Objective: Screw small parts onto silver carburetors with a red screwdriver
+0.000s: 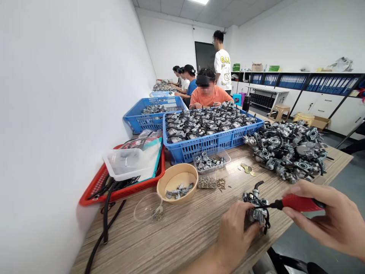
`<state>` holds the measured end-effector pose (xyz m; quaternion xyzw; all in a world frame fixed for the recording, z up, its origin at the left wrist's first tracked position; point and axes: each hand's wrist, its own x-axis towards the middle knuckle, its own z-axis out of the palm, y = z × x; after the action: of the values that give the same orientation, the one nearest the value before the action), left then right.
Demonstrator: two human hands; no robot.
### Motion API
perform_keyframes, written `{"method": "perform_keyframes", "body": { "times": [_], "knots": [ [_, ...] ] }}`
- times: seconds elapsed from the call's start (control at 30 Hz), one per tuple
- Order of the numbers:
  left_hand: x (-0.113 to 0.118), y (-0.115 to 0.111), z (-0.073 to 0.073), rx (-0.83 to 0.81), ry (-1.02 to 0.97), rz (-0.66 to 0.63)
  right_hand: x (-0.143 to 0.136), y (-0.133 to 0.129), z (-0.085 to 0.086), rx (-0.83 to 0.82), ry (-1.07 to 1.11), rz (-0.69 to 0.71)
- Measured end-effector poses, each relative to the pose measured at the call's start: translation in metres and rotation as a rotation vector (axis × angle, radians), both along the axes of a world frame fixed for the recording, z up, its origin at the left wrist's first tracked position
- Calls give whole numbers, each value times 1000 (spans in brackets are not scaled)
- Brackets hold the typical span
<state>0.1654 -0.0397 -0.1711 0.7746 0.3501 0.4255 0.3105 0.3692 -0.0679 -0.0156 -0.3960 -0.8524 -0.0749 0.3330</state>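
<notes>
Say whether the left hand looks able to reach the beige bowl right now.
Probably yes: nothing seems to block the tabletop between the left hand and the beige bowl, though it would likely have to release the metal part first.

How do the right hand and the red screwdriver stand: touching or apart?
Touching. The head view shows the right hand gripping the red screwdriver by its handle, thumb against it.

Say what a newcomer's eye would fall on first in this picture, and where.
Probably the big heap of metal parts at the right of the table, and the front blue crate packed with similar ones in the middle. Next might come the red-handled screwdriver at lower right, gripped in the right hand and pointed at the metal assembly that the left hand holds.
</notes>
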Motion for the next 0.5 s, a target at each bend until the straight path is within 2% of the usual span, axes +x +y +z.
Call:
{"method": "perform_keyframes", "body": {
  "times": [0.1, 0.17, 0.33, 0.5],
  "knots": [
    [1, 0, -2, 12, 1, 6, -2, 1, 4, 81, -59, 71],
    [2, 1, -4, 15, 4, 10, -2, 2, 6, 73, -60, 107],
    [1, 0, -5, 9, 5, 0, -10, 4, 13, 86, -63, 91],
    [1, 0, -4, 13, -5, -3, -21, 9, 23, 99, -146, 153]
  ]
}}
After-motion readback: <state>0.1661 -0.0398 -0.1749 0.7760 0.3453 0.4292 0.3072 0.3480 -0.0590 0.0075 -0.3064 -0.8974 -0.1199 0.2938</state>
